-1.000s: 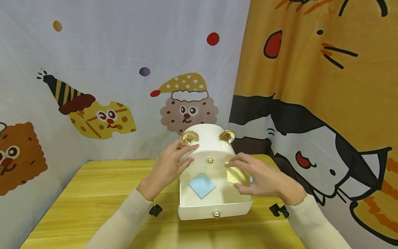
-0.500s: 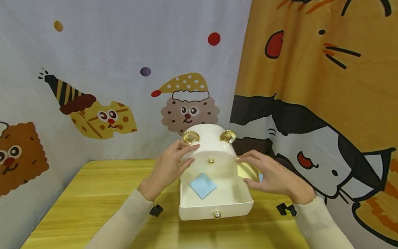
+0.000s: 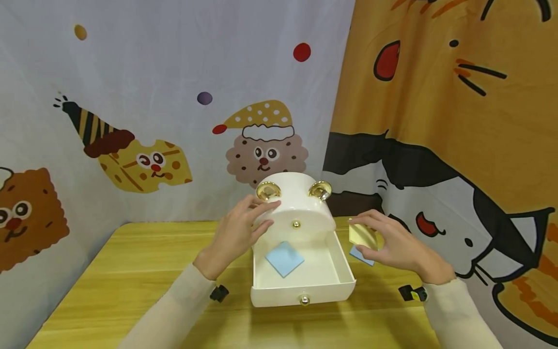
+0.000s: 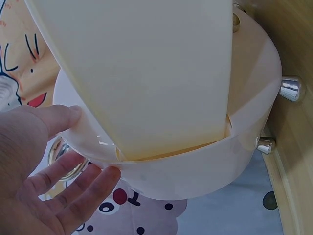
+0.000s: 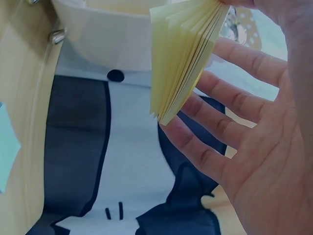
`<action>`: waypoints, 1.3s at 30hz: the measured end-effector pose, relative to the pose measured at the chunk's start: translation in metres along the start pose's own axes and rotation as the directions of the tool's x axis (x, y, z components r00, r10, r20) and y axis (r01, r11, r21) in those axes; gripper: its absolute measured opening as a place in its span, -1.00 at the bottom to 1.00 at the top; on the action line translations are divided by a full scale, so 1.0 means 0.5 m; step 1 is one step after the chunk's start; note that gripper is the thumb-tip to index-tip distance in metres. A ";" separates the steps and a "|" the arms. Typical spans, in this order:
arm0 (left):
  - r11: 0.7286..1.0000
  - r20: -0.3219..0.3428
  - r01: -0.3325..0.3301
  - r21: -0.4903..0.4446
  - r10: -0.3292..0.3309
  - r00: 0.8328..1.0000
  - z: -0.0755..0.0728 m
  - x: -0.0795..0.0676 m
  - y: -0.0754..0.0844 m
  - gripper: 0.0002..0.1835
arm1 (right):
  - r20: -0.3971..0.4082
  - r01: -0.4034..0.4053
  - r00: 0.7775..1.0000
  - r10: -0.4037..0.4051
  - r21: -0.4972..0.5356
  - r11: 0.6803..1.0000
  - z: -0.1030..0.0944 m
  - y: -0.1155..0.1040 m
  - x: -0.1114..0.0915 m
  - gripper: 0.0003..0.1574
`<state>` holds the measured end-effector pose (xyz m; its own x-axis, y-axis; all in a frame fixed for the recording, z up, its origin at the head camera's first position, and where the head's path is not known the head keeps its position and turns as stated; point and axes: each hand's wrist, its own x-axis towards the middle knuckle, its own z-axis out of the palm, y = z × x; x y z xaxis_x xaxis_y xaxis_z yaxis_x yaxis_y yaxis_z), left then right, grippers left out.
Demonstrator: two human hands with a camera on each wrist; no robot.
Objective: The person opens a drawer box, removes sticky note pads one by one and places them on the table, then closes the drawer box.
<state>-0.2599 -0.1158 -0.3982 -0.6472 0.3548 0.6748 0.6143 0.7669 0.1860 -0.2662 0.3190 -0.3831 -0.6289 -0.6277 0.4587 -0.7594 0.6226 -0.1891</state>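
Observation:
A white storage box (image 3: 301, 194) with two gold ears stands on the table, its lower drawer (image 3: 279, 296) pulled out toward me. Flat in that drawer lies a light-blue sticky-note pad (image 3: 285, 259). My left hand (image 3: 237, 228) rests its thumb and fingertips against the left side of the box's rounded body (image 4: 195, 176), fingers loosely extended. Right of the drawer, my right hand (image 3: 394, 245) pinches a yellow sticky-note pad (image 5: 183, 58) whose sheets fan apart. Below it on the table is a second blue sticky-note pad (image 3: 362, 255), partly covered by the hand and the yellow pad.
The wooden table (image 3: 165, 271) ends against a printed cartoon curtain (image 3: 165, 72) behind the box. An orange-and-white cat-print curtain (image 3: 436, 121) hangs along the right side. A gold knob (image 3: 296, 224) marks the box's upper front; another knob (image 3: 304, 300) sits on the drawer.
My right hand has moved right with the yellow sticky-note pad, from over the drawer to beside it, uncovering the drawer's right wall. The left hand stays on the box.

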 end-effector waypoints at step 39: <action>1.000 0.013 0.009 -0.015 -0.009 1.000 -0.004 0.001 0.003 -0.46 | 0.110 -0.330 0.939 0.325 0.026 0.944 0.061 0.124 -0.110 -0.25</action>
<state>-0.2585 -0.1154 -0.3962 -0.6587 0.3548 0.6635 0.6149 0.7620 0.2030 -0.2838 0.3779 -0.4463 -0.8560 -0.4385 0.2739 -0.5135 0.7825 -0.3522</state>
